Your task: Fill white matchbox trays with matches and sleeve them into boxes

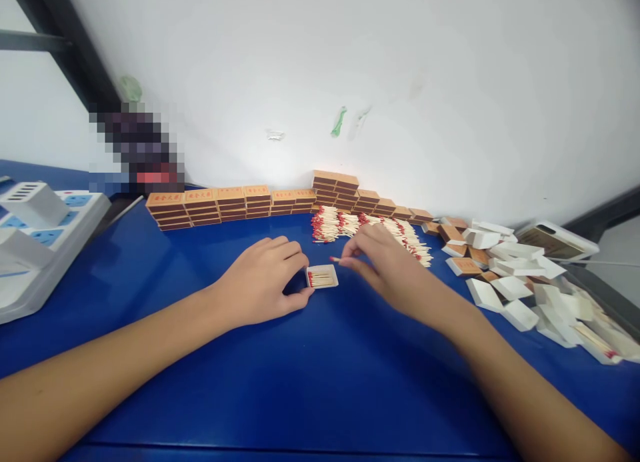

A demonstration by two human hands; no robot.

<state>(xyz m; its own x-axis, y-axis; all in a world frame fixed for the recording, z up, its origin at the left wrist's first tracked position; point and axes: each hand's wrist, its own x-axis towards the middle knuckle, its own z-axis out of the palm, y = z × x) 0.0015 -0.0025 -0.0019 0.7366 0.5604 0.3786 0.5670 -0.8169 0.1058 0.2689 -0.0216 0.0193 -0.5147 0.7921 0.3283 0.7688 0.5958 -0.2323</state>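
Note:
A small white matchbox tray lies on the blue table, with several red-tipped matches side by side in it. The thumb and fingers of my left hand grip the tray's left end. Just above and right of the tray, my right hand pinches a match, its red head pointing left. Behind my right hand spreads a pile of loose matches, partly hidden by the hand.
Stacked closed matchboxes line the wall. To the right lie loose white trays and orange box sleeves in a heap, with a phone-like object behind. A white power strip with plugs stands at left.

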